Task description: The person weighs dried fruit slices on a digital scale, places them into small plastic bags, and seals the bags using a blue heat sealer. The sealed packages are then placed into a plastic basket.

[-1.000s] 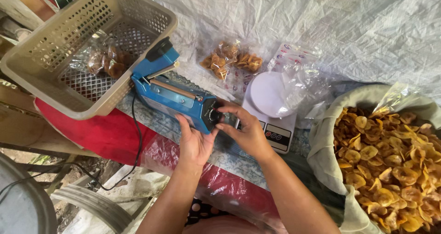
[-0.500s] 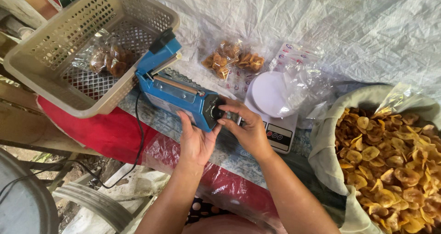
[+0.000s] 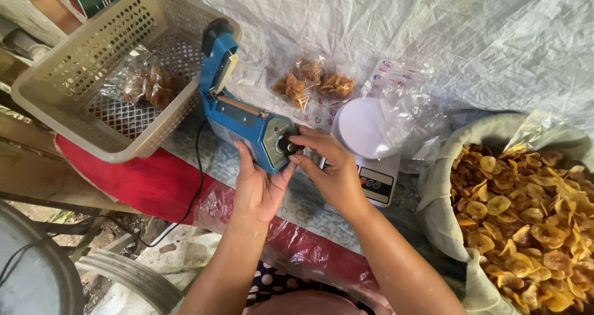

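- While your left hand [image 3: 258, 188] steadies the blue heat sealer [image 3: 247, 120] on the counter [image 3: 204, 160], its arm has swung up, open.
- Your right hand [image 3: 331, 173] fingers pinch its black dial [image 3: 286, 145].

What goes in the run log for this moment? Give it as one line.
left hand: steadies blue heat sealer | right hand: fingers on black dial | sealer arm: raised | nearby: scale, basket, chip sack
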